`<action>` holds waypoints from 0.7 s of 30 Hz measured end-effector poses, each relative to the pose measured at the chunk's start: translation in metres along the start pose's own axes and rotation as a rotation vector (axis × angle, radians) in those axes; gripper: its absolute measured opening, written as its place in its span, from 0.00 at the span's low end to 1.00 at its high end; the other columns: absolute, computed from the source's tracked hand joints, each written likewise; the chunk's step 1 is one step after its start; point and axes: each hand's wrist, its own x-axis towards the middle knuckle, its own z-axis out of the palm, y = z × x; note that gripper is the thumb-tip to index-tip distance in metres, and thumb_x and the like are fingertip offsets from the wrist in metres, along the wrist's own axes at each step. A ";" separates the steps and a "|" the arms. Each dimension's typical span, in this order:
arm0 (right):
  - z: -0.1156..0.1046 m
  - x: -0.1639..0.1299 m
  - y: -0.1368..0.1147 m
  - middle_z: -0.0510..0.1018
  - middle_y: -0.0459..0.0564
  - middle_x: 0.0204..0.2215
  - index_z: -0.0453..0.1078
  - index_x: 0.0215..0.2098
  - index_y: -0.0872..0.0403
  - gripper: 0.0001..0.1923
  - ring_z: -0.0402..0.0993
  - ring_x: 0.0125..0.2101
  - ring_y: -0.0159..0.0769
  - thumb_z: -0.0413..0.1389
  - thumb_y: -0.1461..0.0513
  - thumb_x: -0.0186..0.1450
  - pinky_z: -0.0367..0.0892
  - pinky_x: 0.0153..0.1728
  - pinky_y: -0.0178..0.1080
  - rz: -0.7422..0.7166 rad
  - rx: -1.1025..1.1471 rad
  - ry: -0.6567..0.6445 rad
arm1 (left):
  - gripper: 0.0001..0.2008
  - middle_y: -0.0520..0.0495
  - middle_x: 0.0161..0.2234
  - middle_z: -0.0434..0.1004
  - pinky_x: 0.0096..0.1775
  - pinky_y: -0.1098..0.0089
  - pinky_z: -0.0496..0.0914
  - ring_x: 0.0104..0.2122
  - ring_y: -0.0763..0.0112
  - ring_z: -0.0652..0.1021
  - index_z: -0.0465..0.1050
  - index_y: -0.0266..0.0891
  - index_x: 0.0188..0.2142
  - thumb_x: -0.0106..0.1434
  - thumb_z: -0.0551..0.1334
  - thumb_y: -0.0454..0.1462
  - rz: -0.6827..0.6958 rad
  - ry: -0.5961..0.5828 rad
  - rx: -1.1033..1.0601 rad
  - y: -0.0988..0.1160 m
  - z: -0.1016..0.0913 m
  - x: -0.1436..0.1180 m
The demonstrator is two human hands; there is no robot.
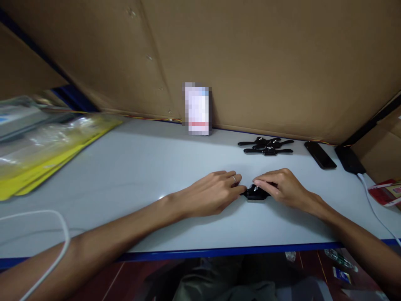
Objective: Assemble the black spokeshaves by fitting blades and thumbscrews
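Observation:
A black spokeshave with bright metal screws lies on the light tabletop near the front edge, between my two hands. My left hand is closed at its left handle, a ring on one finger. Thumb and fingers of my right hand pinch at the screw on its top. The right hand covers most of the tool's right handle. Behind it, several more black spokeshaves lie together, partly overlapping.
A black phone and a dark box with a white cable lie at right. A blurred upright card or screen leans on the cardboard wall. Yellow sheets and clear plastic bags lie left. A white cable crosses my left forearm.

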 end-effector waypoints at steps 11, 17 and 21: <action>-0.025 -0.002 0.008 0.80 0.51 0.44 0.75 0.50 0.50 0.15 0.74 0.44 0.42 0.59 0.67 0.65 0.64 0.45 0.41 0.007 -0.108 -0.363 | 0.16 0.45 0.40 0.75 0.39 0.63 0.71 0.37 0.63 0.77 0.67 0.38 0.57 0.72 0.54 0.36 -0.099 -0.042 -0.201 -0.005 -0.003 -0.002; -0.017 -0.004 0.008 0.81 0.49 0.41 0.76 0.45 0.50 0.11 0.75 0.40 0.40 0.58 0.66 0.65 0.65 0.42 0.40 -0.004 -0.073 -0.319 | 0.20 0.45 0.42 0.75 0.39 0.63 0.72 0.36 0.64 0.78 0.62 0.41 0.64 0.75 0.52 0.39 -0.102 -0.056 -0.190 -0.005 0.004 -0.004; -0.016 -0.005 0.009 0.80 0.49 0.40 0.77 0.44 0.50 0.10 0.75 0.41 0.40 0.58 0.67 0.66 0.65 0.42 0.40 -0.017 -0.100 -0.292 | 0.20 0.45 0.40 0.75 0.37 0.64 0.71 0.34 0.66 0.77 0.62 0.41 0.64 0.75 0.51 0.38 -0.096 -0.052 -0.205 -0.005 0.003 -0.003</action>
